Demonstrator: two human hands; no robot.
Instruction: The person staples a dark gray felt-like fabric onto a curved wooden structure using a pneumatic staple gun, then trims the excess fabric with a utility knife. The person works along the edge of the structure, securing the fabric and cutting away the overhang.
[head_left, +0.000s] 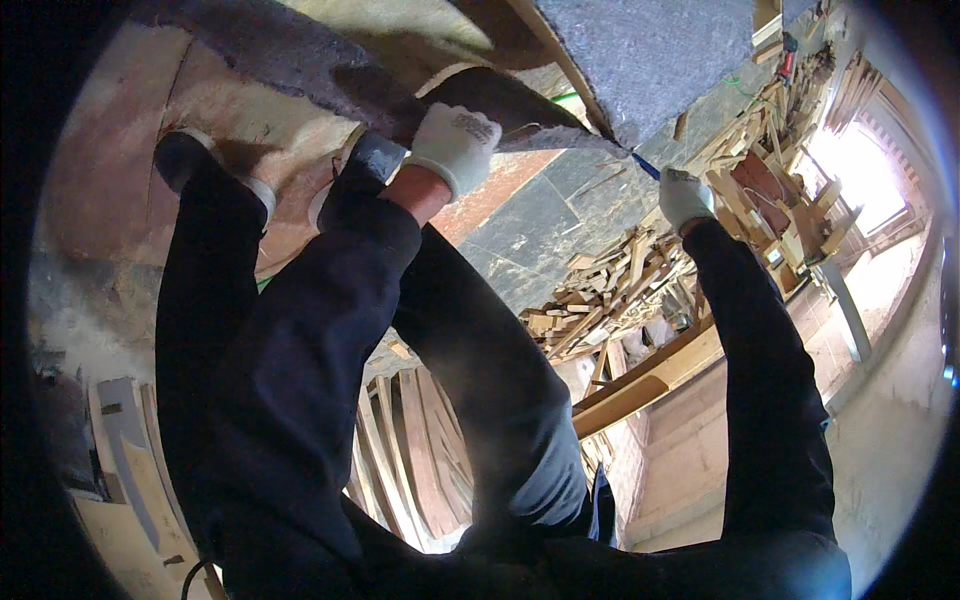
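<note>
My left hand (455, 150), in a white work glove, is closed on the loose edge of a grey felt sheet (300, 62). A flap of this felt reaches right from the hand to the corner of a felt-covered panel (650, 60). At that corner is the tip of a slim blue-handled tool (646, 166); its blade or point is too small to make out. My right hand (685, 197), also gloved in white, grips the tool's other end with the arm stretched out to the right.
Several wood offcuts (610, 290) lie heaped on the grey tiled floor (520, 225). More scrap wood (780, 205) is piled by the bright window (860, 175). A long wooden beam (650, 380) lies right of my legs, and long boards (415, 450) are behind me. My shoes are near the felt.
</note>
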